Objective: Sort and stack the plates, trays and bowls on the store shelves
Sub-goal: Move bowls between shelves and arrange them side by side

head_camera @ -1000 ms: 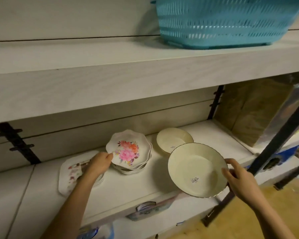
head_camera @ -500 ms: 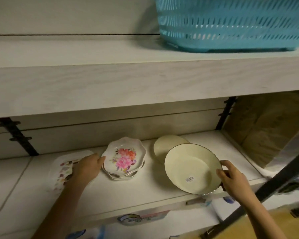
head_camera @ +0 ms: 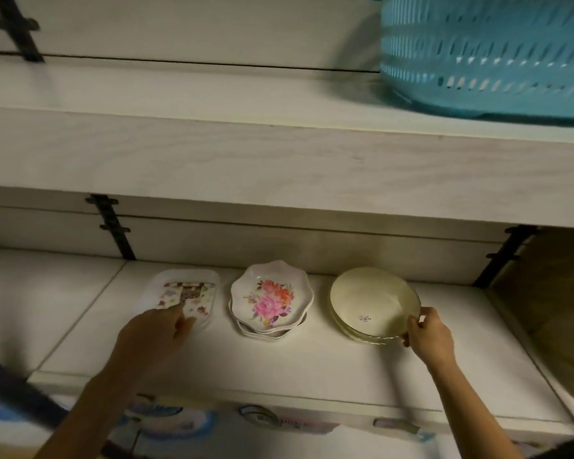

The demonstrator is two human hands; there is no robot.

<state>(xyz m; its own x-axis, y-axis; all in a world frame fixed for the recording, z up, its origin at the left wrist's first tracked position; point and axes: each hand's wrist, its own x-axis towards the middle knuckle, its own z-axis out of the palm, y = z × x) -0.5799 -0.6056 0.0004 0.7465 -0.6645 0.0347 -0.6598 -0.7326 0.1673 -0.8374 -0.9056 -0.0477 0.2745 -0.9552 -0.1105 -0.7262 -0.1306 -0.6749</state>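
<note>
Three piles sit in a row on the shelf (head_camera: 312, 376), apart from one another. The right hand (head_camera: 428, 336) pinches the right rim of the cream plates (head_camera: 371, 299). The left hand (head_camera: 153, 332) lies with fingers together on the tray's (head_camera: 193, 293) near edge. Between them lie the floral plates (head_camera: 270, 298). Bare shelf runs along the front.

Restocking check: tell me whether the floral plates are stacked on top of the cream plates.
No. The floral plates form their own stack on the shelf, beside and apart from the cream plates.
</note>
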